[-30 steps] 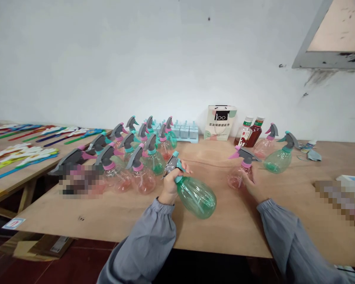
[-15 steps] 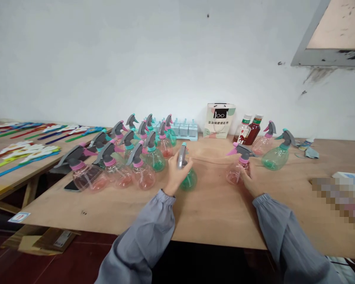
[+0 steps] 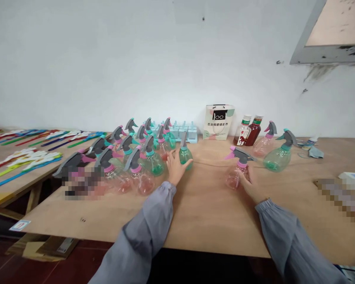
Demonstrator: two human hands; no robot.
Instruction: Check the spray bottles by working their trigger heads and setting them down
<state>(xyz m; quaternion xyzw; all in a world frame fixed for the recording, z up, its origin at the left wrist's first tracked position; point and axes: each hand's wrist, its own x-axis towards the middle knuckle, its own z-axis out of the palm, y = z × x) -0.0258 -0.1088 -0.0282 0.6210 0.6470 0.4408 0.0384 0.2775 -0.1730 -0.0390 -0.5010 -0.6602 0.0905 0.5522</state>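
My left hand (image 3: 176,167) is open, thumb and fingers apart, just in front of a green spray bottle (image 3: 185,154) with a grey trigger head. That bottle stands upright on the table; whether my fingertips still touch it I cannot tell. Further right, my right hand (image 3: 250,183) is closed around the body of a pink spray bottle (image 3: 232,177), whose pink nozzle points left. Several other pink and green spray bottles (image 3: 143,181) stand grouped left of my left hand. Beyond my right hand stand another pink spray bottle (image 3: 262,146) and a green spray bottle (image 3: 278,159).
Along the wall stand a light-blue mould set (image 3: 192,136), a paper bag (image 3: 219,126) and two sauce-type bottles (image 3: 250,132). A side table at left holds colourful flower-shaped strips (image 3: 38,157). The wooden table's front edge (image 3: 219,252) is near me.
The green spray bottle has moved back, away from me, and my left hand has loosened from its head, fingers spreading. My right hand stays on the pink spray bottle.
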